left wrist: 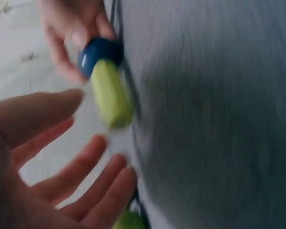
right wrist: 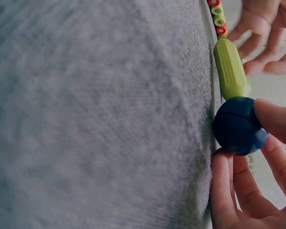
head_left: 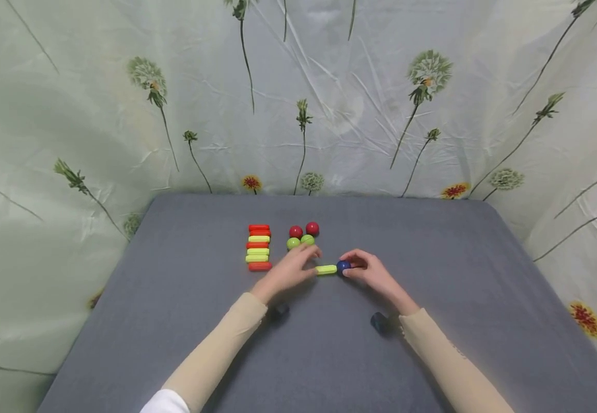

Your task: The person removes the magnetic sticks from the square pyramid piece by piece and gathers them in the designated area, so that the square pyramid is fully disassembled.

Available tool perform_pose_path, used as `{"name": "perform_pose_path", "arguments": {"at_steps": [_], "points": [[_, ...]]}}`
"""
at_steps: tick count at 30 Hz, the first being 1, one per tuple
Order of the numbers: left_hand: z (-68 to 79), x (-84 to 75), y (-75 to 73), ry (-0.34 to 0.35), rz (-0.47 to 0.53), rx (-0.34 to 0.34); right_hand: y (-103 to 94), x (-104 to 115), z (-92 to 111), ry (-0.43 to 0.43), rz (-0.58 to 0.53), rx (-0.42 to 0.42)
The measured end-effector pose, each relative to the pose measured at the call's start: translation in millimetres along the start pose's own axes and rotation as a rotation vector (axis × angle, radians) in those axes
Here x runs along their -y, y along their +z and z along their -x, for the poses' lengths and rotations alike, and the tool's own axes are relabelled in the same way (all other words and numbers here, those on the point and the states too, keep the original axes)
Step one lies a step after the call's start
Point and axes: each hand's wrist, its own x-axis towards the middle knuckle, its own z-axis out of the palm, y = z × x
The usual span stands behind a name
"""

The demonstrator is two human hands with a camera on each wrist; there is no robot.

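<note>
My right hand (head_left: pixel 376 276) pinches a dark blue ball (right wrist: pixel 239 126) between thumb and fingers. A yellow-green ridged rod (left wrist: pixel 109 93) touches the ball and points away from it toward my left hand. My left hand (head_left: pixel 289 269) is near the rod's free end, with its fingers spread and apart from it in the left wrist view. Just beyond the left hand are two light green balls (head_left: pixel 294 243), partly covered by it in the head view. Two red balls (head_left: pixel 295 232) lie behind them.
To the left of the balls, several red and yellow-green rods (head_left: pixel 258 252) lie in a stacked column on the grey table (head_left: pixel 190 275). A pale floral curtain (head_left: pixel 329 115) hangs behind the table's far edge. Dark wrist devices (head_left: pixel 379 323) sit below both forearms.
</note>
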Motion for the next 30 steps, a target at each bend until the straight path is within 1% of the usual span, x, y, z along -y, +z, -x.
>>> {"name": "perform_pose_path", "arguments": {"at_steps": [1, 2, 3, 5, 8, 9, 11, 13, 15, 18, 19, 22, 24, 27, 30], "points": [[-0.4, -2.2, 4.2, 0.010, -0.001, 0.049, 0.3, -0.3, -0.4, -0.001, -0.004, 0.001], [-1.3, -3.8, 8.0, 0.017, -0.006, 0.075, 0.8, -1.0, -0.7, -0.003, -0.012, 0.004], [-2.3, -5.1, 10.9, 0.021, -0.011, 0.084, 1.6, -5.2, -2.2, -0.003, -0.019, 0.004], [-4.1, -6.4, 14.6, 0.024, -0.029, 0.070, 3.5, -13.9, -5.0, -0.006, -0.026, 0.008], [-3.8, -7.6, 14.6, 0.018, -0.067, 0.030, 6.4, -26.3, -9.8, -0.001, -0.035, 0.004], [-2.7, -8.1, 13.1, 0.011, -0.080, 0.020, 6.9, -29.6, -11.2, -0.002, -0.032, 0.004], [-0.4, -6.4, 9.4, -0.005, -0.096, 0.002, 7.5, -28.5, -12.1, -0.006, -0.034, -0.004], [4.2, -2.8, 2.5, -0.016, -0.073, -0.020, 7.7, -26.9, -14.0, -0.016, -0.037, -0.010], [11.7, 2.5, -6.8, -0.022, -0.021, -0.046, 7.9, -25.4, -17.0, -0.018, -0.035, -0.020], [26.2, 13.1, -21.2, 0.004, 0.079, -0.078, 8.7, -23.8, -22.5, -0.014, -0.012, -0.031], [31.8, 16.7, -25.7, 0.017, 0.093, -0.092, 9.3, -23.4, -24.5, -0.010, -0.003, -0.034], [47.9, 28.3, -36.6, 0.033, 0.067, -0.135, 11.5, -21.4, -31.0, 0.006, 0.018, -0.048], [58.7, 34.4, -42.6, 0.020, 0.027, -0.164, 13.1, -19.5, -36.2, 0.011, 0.028, -0.055], [73.0, 41.1, -49.1, -0.031, -0.020, -0.190, 15.0, -17.2, -45.2, 0.011, 0.054, -0.072], [83.2, 46.3, -52.5, -0.085, -0.067, -0.208, 16.6, -15.2, -55.5, 0.008, 0.087, -0.097]]}}
